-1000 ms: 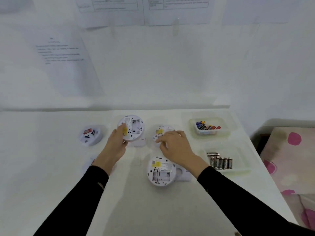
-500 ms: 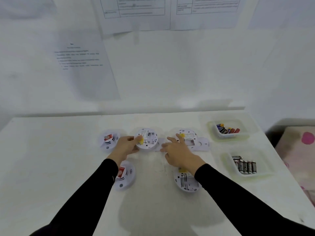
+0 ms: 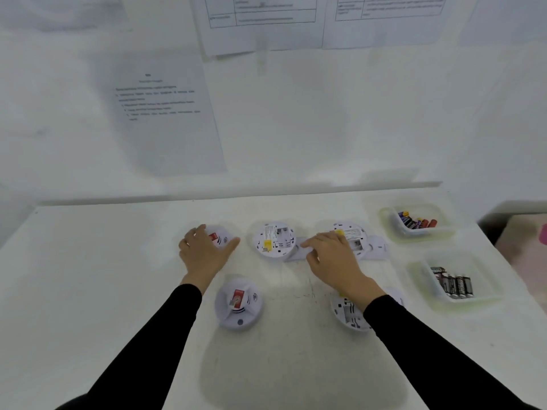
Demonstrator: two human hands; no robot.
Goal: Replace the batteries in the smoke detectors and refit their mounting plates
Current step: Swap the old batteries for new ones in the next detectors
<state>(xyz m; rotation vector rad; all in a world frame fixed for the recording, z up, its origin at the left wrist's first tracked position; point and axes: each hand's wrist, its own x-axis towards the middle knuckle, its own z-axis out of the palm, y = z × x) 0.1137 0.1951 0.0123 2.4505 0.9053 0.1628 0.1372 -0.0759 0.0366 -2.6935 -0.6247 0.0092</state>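
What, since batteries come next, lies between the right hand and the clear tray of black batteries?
Nothing visible. Bare white table runs from the right hand to the clear plastic tray of black batteries; the upturned white round smoke detector and its pale mounting plate lie behind that line.

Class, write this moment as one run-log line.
left hand: spread over far-left detector | right hand: at mounting plate
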